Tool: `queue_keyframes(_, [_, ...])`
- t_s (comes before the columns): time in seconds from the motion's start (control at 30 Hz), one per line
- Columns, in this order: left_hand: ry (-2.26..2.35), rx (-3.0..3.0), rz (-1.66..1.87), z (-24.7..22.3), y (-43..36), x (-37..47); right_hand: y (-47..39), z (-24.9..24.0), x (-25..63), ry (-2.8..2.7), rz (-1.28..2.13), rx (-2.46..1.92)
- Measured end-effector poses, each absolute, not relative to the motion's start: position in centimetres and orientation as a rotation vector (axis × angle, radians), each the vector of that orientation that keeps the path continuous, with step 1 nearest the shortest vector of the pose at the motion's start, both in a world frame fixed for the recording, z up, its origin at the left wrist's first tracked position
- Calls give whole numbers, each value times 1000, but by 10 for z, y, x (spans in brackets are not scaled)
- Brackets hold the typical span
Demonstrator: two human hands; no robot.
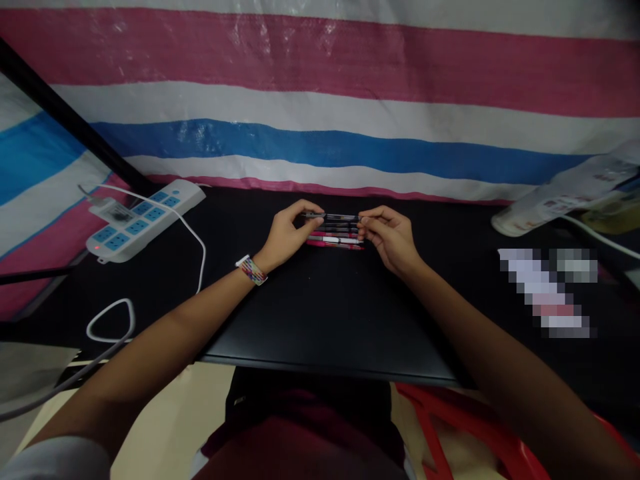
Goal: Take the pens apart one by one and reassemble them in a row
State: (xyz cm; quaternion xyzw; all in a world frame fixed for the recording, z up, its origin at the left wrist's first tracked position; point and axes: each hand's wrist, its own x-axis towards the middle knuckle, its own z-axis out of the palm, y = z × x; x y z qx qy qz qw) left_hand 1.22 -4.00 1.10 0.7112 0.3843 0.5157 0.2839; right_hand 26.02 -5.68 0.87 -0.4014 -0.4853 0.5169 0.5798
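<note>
My left hand [287, 233] and my right hand [390, 237] each pinch one end of a dark pen [339, 217], held level just above the black table [320, 320]. Directly under it lies a short row of several pens [336, 239], some dark, some pink or red with white parts, side by side and parallel to the held pen. A beaded band circles my left wrist. Both thumbs and forefingers are closed on the pen's tips.
A white power strip [143, 219] with blue sockets sits at the left, its white cable [197, 247] looping toward the table's front. A white rolled packet [565, 193] lies at the right. A striped tarp [320, 100] backs the table. A red stool [450, 427] stands below.
</note>
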Motion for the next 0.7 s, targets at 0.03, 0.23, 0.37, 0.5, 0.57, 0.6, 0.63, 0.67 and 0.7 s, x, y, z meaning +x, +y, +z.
queue_keyframes(0.03, [1049,1906,1351,11,-40,12,-56,8,261,-1143,1207,-946])
queue_keyframes(0.23, [1038,1921,1370,7,-37,10,-52,2,262,-1106,1200,-934])
queue_keyframes(0.37, [1050,1918,1326,6,-34,6,-51,0,260,-1049,1204,-925])
queue_keyframes(0.5, [1023,1929,1376,5,-32,3,-49,0,260,-1027,1207,-927])
queue_keyframes(0.57, [1037,1922,1327,6,-32,2,-49,0,261,-1017,1207,-935])
queue_keyframes(0.6, [1036,1907,1314,6,-32,2,-48,0,261,-1016,1206,-940])
queue_keyframes(0.63, [1024,1893,1321,6,-32,2,-48,0,262,-1017,1205,-943])
queue_keyframes(0.67, [1010,1886,1341,6,-32,2,-47,-1,262,-1019,1203,-941])
queue_keyframes(0.7, [1001,1888,1354,7,-33,3,-47,-2,263,-1025,1202,-937])
